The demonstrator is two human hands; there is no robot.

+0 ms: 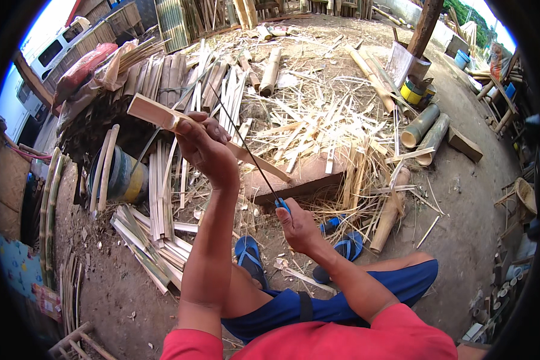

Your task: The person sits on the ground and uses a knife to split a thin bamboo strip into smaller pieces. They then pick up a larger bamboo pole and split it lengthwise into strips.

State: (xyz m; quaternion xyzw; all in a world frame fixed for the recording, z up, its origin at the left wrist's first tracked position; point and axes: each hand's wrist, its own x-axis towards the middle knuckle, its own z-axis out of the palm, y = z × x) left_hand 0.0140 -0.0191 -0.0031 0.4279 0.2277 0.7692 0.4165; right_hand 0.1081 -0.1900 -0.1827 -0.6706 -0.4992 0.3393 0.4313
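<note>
My left hand (203,141) is raised ahead of me, its fingers wrapped round a split bamboo slat (153,112). The slat slants down to the right, and its lower end comes to the near left part of a wooden block (309,177). In my right hand (300,227) is the blue handle of a long knife (255,159). Its thin dark blade, seen nearly edge-on, points up and to the left. The blade crosses the slat in the picture just right of my left hand; whether they touch I cannot tell.
Pale shavings (306,123) heap around and beyond the block. Split slats (156,240) lie in piles at left, near a bucket (126,174). Bamboo tubes (423,129) lie at right, below a post (426,30). My feet in blue sandals (250,257) are close to the block.
</note>
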